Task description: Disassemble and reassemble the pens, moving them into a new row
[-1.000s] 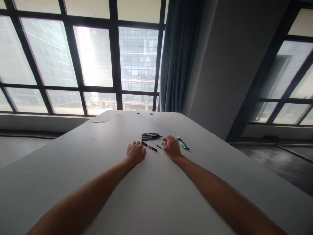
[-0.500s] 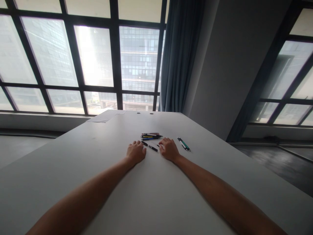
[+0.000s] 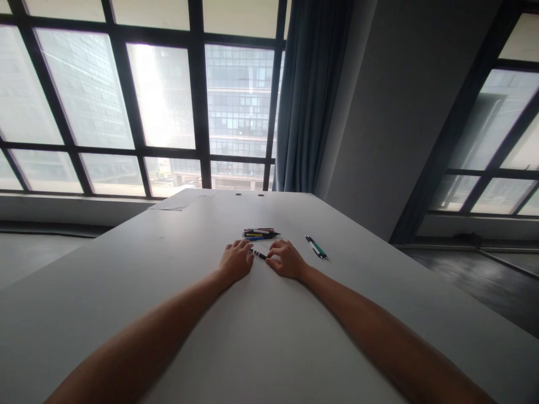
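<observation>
A black pen with a light band (image 3: 258, 254) lies slanted low over the white table, between my two hands. My left hand (image 3: 236, 261) has its fingers curled over the pen's far-left end, which they hide. At the near-right end, the thumb and fingers of my right hand (image 3: 287, 259) pinch the pen. Just beyond my fingertips lies a pile of several pens (image 3: 259, 234), among them blue, yellow and red ones. Right of my right hand, a green pen (image 3: 319, 248) and a black-and-white pen (image 3: 313, 247) lie side by side.
The long white table (image 3: 168, 252) stretches away to the windows. Paper sheets (image 3: 170, 206) lie at its far left edge, and two dark round discs (image 3: 238, 194) show at the far end. A blue curtain (image 3: 298, 123) hangs behind it, beside a grey pillar (image 3: 370, 118).
Both hands have closed in on the black pen. My right fingers have moved left onto its near end, and my left fingers now cover its other end.
</observation>
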